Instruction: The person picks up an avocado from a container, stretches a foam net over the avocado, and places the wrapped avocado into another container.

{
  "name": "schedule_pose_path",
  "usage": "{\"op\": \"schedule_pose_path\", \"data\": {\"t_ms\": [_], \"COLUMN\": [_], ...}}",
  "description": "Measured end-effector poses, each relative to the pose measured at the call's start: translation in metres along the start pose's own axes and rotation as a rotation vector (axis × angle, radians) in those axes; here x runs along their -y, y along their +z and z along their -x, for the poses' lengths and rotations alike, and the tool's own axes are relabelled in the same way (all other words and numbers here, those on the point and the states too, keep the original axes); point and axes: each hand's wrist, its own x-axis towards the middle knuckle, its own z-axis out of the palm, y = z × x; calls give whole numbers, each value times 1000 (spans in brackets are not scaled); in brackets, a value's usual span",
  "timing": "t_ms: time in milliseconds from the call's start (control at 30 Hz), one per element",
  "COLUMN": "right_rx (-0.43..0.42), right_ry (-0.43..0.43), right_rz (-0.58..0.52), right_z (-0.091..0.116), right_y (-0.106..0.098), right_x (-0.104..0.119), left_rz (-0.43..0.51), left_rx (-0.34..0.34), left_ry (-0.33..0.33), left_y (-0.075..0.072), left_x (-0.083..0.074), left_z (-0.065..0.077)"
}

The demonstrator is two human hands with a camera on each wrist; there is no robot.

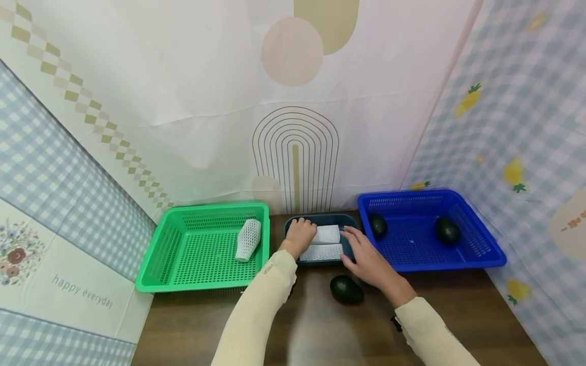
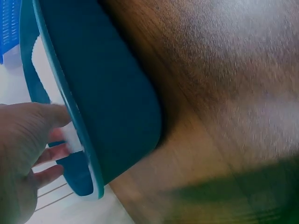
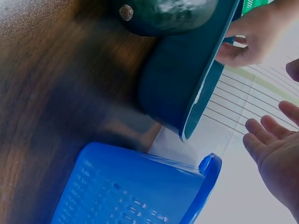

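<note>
While both of your hands work at the middle tray, the containers read as follows:

Dark teal tray (image 1: 349, 221): sits on the wooden table (image 1: 316, 330) between the two baskets, against the backdrop; it holds two white foam net sleeves (image 1: 322, 243) lying side by side.

Left hand (image 1: 299, 236): your fingers reach over the tray's left end and curl down onto a white sleeve inside; the left wrist view shows the fingertips (image 2: 51, 135) pinching white material at the tray rim.

Right hand (image 1: 366, 256): your fingers are straight and relaxed, spread at the tray's right edge beside the sleeves; they hold nothing. The right wrist view shows the palm open.

Green basket (image 1: 174, 264): left of the tray; it holds one item wrapped in a white net sleeve (image 1: 248, 239), near its right wall.

Blue basket (image 1: 485, 249): right of the tray; it holds two dark avocados (image 1: 446, 230), well apart.

Loose avocado (image 1: 346, 289): lies bare on the table, just in front of the tray, near your right wrist.
</note>
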Motion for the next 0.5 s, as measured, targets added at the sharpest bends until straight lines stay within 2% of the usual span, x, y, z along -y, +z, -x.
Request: {"op": "schedule_pose_path", "data": {"t_ms": [100, 233, 500], "right_rx": [1, -14, -82], "right_ry": [2, 4, 21], "right_rz": [-14, -46, -120], "right_z": [1, 0, -8], "right_y": [-1, -7, -25], "right_x": [-1, -4, -6], "left_rz": [6, 24, 103], "left_rx": [-22, -96, -307], "left_ry": [-2, -32, -70], "left_y": [3, 1, -23], "left_x": [2, 8, 15], "left_z": [2, 5, 21]}}
